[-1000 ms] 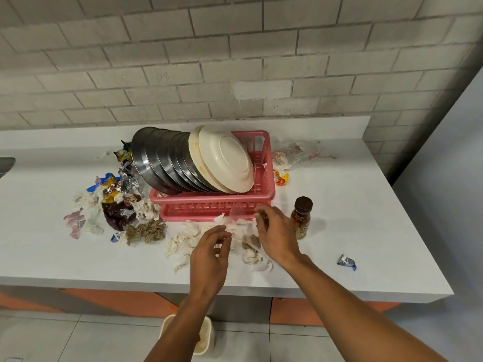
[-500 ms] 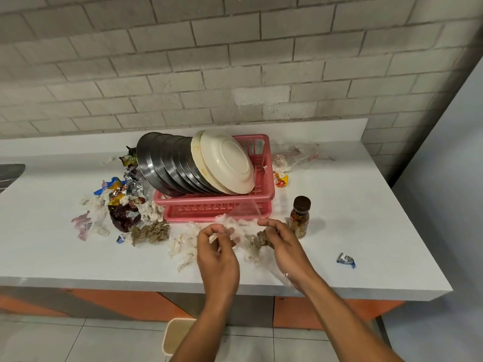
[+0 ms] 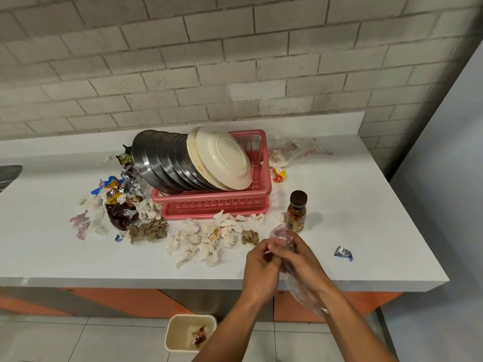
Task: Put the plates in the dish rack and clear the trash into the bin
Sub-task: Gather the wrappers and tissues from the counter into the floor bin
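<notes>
Both hands, left (image 3: 261,270) and right (image 3: 300,259), pinch a clear wrapper (image 3: 300,293) at the surface's (image 3: 366,205) front edge, tissues (image 3: 203,239) lying left of them, plates (image 3: 222,158) upright in the rack (image 3: 214,205) (bin (image 3: 172,333) on the floor below).

The left hand (image 3: 261,270) and right hand (image 3: 300,262) overlap so closely around a clear plastic bag (image 3: 300,293) that their fingertips and whatever the bag holds cannot be made out. The steel plates (image 3: 162,160) in the pink dish rack (image 3: 214,202) hide behind one another and behind the cream plates (image 3: 224,158), so their number is unclear, and their lower edges sink behind the rack wall. The label on the small bottle (image 3: 296,212) is too small to read, the bin (image 3: 190,333) on the floor is partly covered by the left forearm, and a metal object (image 3: 9,172) is cut off by the left edge.
</notes>
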Demonstrator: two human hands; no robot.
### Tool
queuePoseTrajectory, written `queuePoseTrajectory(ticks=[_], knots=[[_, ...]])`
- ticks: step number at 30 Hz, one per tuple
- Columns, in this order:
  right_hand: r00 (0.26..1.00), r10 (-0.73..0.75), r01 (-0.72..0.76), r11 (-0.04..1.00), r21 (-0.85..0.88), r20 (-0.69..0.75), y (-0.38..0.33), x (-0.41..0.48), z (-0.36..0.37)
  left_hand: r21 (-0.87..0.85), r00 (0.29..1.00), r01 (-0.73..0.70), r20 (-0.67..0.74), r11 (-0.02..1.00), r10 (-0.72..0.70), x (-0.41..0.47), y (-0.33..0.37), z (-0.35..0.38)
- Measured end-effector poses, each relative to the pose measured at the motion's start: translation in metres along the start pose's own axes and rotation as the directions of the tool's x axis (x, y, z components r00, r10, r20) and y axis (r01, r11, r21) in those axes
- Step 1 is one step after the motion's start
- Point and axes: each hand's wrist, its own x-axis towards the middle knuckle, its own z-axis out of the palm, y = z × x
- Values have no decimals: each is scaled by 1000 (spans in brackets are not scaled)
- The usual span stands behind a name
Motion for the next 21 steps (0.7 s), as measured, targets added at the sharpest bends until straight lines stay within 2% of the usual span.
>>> queuePoseTrajectory(ticks=[2, 4, 5, 7, 10, 14, 18, 21], knots=[[999, 1, 0, 1000, 31, -46, -1, 0, -8, 10, 997, -16, 77, 1000, 15, -1, -1, -4], [991, -2, 6, 1000, 29, -137, -3, 1, -14, -7, 996, 4, 92, 1000, -4, -1, -7, -8], [983, -7, 10, 1000, 15, -184, -4, 2, -17, 6, 998, 7, 64, 1000, -8, 1, -11, -13], [968, -10, 6, 1000, -18, -251, -5, 5, -24, 185, 999, -23, -43, 982, 31, 12, -19, -28], [959, -28, 18, 999, -38, -282, -5, 8, -30, 534, 998, -13, -50, 845, 47, 37, -25, -53], [956, -14, 3, 999, -38, -291, 0, 9, -30, 787, 991, 2, 79, 617, -104, 65, -27, -60], [942, 38, -46, 999, -19, -333, 9, 10, -29, 914, 970, -4, 102, 406, -221, 80, -37, -52], [929, 77, -77, 997, 17, -363, 15, 11, -31, 942, 972, -17, 94, 335, -217, 85, -45, -46]])
